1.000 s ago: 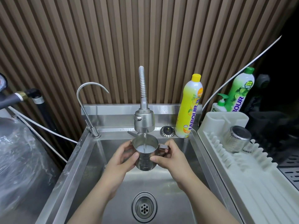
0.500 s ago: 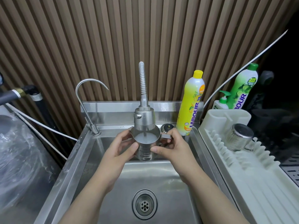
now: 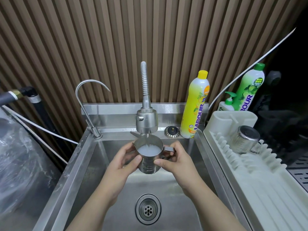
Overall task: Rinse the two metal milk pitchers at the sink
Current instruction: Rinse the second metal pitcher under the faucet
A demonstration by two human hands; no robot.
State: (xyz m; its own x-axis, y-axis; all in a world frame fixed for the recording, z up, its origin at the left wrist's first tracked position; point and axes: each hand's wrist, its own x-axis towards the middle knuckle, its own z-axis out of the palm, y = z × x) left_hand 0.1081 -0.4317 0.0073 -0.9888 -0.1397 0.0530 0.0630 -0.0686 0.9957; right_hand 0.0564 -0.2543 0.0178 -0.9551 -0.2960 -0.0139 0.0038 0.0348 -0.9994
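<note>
fingers (image 3: 131, 161) around upright pitcher (image 3: 148, 161)

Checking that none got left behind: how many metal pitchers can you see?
2: one pitcher held under the faucet over the sink, another upside down on the drying rack.

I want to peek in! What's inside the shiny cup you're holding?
The pitcher holds cloudy white water, with a thin stream falling in from the tap. The bottom is hidden under the water.

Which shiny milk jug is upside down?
The pitcher on the drying rack at the right, resting bottom-up. The pitcher under the tap is upright, filling with cloudy water.
</note>
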